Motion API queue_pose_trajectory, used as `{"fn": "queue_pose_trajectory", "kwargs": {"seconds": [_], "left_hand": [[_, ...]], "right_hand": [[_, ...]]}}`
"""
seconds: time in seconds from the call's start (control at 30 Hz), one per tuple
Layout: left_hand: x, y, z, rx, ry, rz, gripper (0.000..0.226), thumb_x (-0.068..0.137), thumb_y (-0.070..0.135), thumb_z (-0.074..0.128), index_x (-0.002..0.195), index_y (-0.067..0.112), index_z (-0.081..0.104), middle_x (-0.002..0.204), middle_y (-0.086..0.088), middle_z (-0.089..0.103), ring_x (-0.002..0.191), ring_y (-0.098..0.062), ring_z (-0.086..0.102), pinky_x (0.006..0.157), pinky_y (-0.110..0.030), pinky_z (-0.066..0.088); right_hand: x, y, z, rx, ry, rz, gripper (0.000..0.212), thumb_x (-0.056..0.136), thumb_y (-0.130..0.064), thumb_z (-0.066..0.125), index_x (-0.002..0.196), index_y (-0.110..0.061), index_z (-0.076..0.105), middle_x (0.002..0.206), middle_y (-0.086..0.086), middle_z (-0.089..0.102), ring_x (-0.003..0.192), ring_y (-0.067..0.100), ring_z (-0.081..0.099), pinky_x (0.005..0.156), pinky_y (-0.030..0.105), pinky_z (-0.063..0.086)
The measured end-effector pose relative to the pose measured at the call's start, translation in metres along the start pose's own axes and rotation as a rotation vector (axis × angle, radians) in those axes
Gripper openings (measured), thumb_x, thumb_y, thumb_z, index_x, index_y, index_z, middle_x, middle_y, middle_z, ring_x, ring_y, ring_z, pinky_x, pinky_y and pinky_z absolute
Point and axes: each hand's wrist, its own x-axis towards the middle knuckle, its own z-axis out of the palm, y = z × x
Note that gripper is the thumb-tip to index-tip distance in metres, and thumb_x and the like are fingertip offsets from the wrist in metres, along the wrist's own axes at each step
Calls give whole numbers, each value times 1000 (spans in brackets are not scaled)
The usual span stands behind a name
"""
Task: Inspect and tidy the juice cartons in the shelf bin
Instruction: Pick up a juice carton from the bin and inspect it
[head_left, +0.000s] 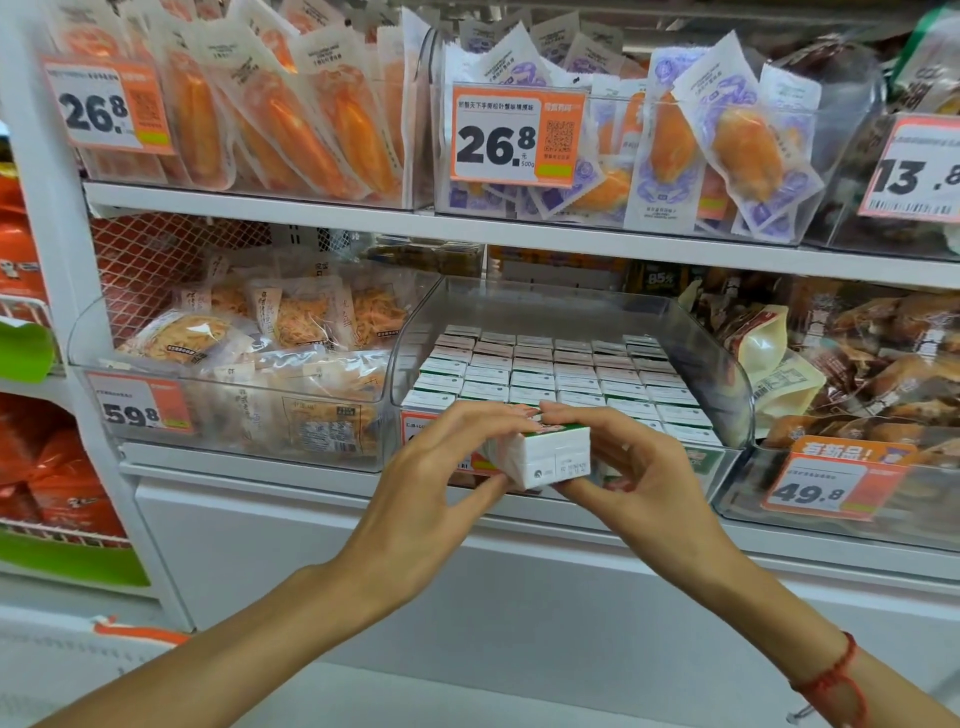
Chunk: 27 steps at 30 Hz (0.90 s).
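A clear plastic shelf bin in the middle of the lower shelf holds several rows of small white-topped juice cartons packed upright. In front of the bin I hold one white and green juice carton on its side, its printed end facing me. My left hand grips its left end with fingers over the top and thumb below. My right hand grips its right end the same way. The bin's front left label is partly hidden behind my hands.
A bin of shredded snack packs stands to the left, a bin of brown packs to the right. Price tags hang on the bin fronts. The upper shelf carries bins of orange and purple pouches.
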Motion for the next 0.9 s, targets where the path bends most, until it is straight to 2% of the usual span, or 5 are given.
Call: {"fn": "queue_pose_trajectory", "kwargs": {"seconds": [0.13,0.3,0.53,0.73,0.9], "left_hand": [[2,2,1,-114,-6,-131,48,87,14,70,125,38,53,127,19,52,126,2,44,102,-9,35],[3,6,2,-483,-105,-450,41,87,31,63,127,36,55,121,16,66,110,0,63,94,-20,52],[5,4,-3,-821,-36,-865,33,92,34,62,124,38,56,103,-1,76,94,-14,73,74,-26,60],[2,0,-7,-946,-31,-1149,29,81,35,75,105,21,69,87,-10,75,74,-17,71,60,-28,60],[2,-1,-7,-966,-41,-1226,38,80,34,76,113,19,64,75,-8,73,58,-12,69,58,-31,61]], "right_hand": [[-1,1,-2,-5,33,42,44,74,-27,73,117,-25,63,111,-17,71,106,1,65,81,12,51],[-2,3,-1,68,70,169,44,74,-43,68,116,-37,58,99,-14,74,95,7,69,76,19,56],[0,0,0,19,-107,286,48,71,-57,64,119,-51,57,101,-29,71,100,-6,65,77,16,55],[-1,4,4,41,-141,465,50,70,-66,59,105,-33,72,86,-6,76,77,4,70,64,16,51],[1,5,7,71,-171,545,50,71,-66,57,99,-28,73,81,-1,76,73,7,69,63,15,51]]}}
